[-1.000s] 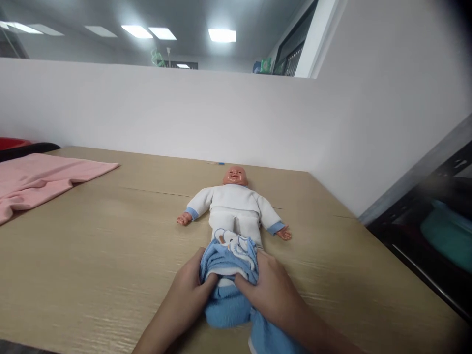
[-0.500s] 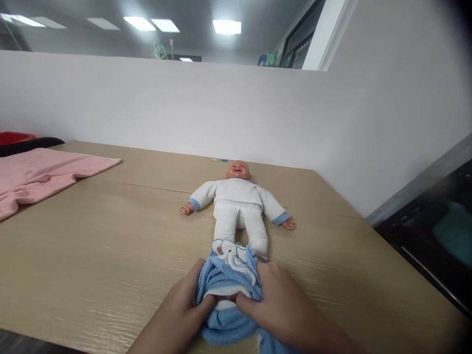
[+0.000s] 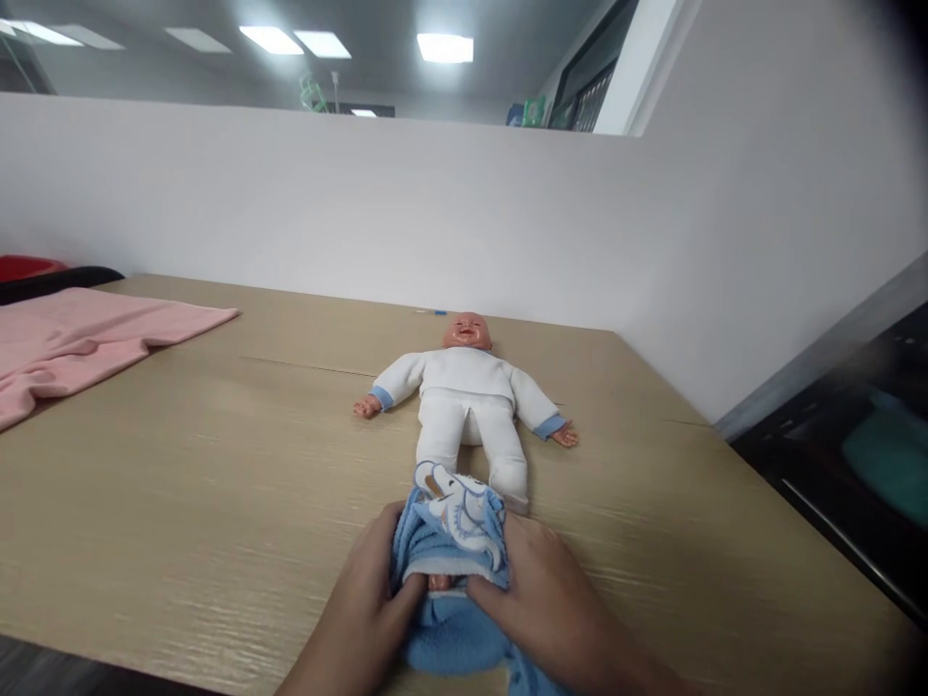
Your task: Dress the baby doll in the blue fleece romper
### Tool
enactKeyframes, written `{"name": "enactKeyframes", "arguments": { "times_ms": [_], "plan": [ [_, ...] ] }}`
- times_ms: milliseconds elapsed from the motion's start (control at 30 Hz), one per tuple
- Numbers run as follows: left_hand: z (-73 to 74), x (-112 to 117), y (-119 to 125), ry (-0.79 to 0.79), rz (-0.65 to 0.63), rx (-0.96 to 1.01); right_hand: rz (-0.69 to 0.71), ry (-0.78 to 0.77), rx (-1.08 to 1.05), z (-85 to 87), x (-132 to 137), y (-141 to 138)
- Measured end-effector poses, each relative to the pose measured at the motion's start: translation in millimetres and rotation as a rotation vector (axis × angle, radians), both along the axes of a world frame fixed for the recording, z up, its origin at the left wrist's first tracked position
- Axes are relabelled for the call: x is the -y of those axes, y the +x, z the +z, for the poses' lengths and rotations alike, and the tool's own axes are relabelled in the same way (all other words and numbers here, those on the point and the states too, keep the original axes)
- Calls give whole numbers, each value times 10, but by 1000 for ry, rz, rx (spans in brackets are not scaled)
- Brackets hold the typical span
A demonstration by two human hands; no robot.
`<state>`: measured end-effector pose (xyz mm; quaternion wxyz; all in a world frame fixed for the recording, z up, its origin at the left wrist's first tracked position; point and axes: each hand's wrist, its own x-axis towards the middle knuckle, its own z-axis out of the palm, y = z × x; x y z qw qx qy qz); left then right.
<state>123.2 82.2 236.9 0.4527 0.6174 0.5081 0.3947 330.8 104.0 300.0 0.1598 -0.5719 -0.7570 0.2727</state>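
Note:
A blue terry baby garment [image 3: 453,633] with white trim and a white animal appliqué is bunched between my hands at the doll's feet. My left hand [image 3: 373,580] grips its left side, thumb at the white-edged opening. On the right side my right hand [image 3: 540,580] grips the cloth the same way, its thumb also at that opening. Skin-toned fingertips or toes show inside the gap; I cannot make out which. Just beyond lies a baby doll [image 3: 468,372] on its back, in a white top with blue cuffs and white legs. The garment hides one of its feet.
The doll rests on a wood-toned table [image 3: 253,503]. A pink cloth [image 3: 87,338] lies at the left, with a red container [image 3: 29,267] behind it. A small blue-tipped item [image 3: 439,312] is near the doll's head. A white wall [image 3: 326,203] stands behind the table.
The garment's appliqué has spread flatter and turned more into view. The opening between my thumbs has shifted slightly, showing more of the skin-toned part inside. The doll stays in place.

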Motion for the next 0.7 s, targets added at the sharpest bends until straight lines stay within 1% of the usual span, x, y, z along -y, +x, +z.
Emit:
{"name": "enactKeyframes", "arguments": {
  "times_ms": [67, 100, 200, 267, 333, 467, 567, 633, 700],
  "plan": [
    [13, -10, -8, 6, 18, 120, -13, 19, -128, -30, -27, 14],
    [28, -25, -17, 12, 25, 146, -11, 33, -207, -43, -43, 20],
    [86, -108, -80, 54, 39, 94, 13, 71, -392, -68, -98, 37],
    [121, -177, -148, 93, 6, 17, 33, 92, -395, -66, -135, 50],
    [157, -240, -228, 126, -47, -45, 68, 106, -339, -42, -168, 63],
    [256, -357, -371, 172, -143, -92, 162, 158, -267, 46, -256, 81],
    [345, -479, -434, 178, -241, -52, 205, 160, -301, 97, -361, 87],
    [395, -577, -459, 121, -316, 20, 221, 144, -351, 116, -430, 95],
    [431, -671, -486, 63, -362, 58, 236, 126, -381, 127, -476, 118]
  ]
}}
